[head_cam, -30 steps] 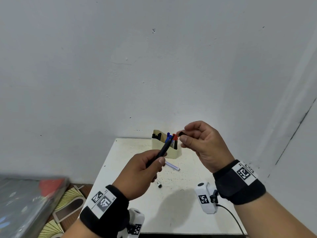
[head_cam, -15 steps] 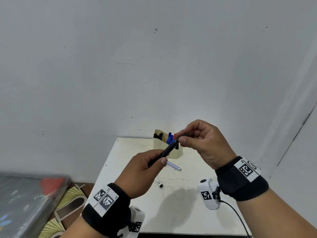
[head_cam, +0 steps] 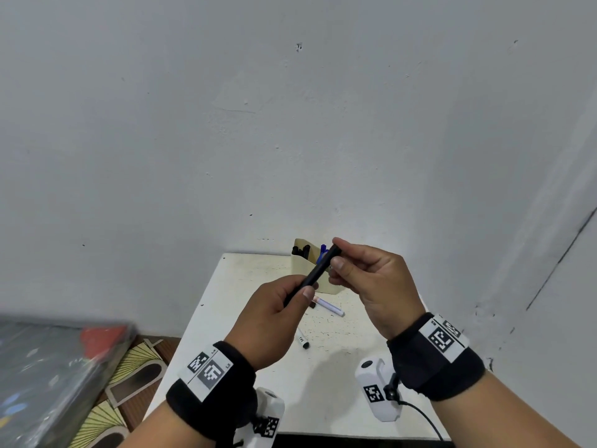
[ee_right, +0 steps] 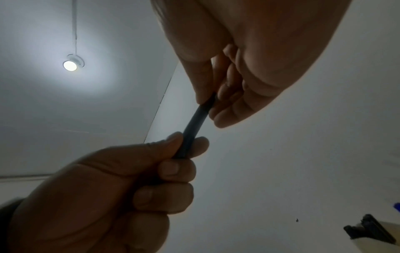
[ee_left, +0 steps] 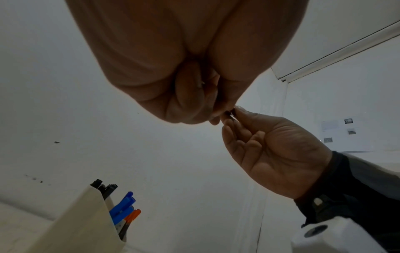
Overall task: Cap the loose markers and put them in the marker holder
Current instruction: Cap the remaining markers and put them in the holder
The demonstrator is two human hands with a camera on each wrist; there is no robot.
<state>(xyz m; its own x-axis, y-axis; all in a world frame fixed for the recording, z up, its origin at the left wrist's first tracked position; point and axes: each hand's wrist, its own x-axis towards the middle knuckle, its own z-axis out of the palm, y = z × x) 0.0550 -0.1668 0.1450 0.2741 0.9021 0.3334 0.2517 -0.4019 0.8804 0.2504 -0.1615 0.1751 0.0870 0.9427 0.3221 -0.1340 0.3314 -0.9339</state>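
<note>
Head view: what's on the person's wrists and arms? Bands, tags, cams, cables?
Both forearms are bare. The left hand and right hand each have a wide black wristband carrying a white patch printed with black square fiducial tags. A white camera pod, itself tagged, hangs under each wrist. A thin black cable runs from the right pod.
</note>
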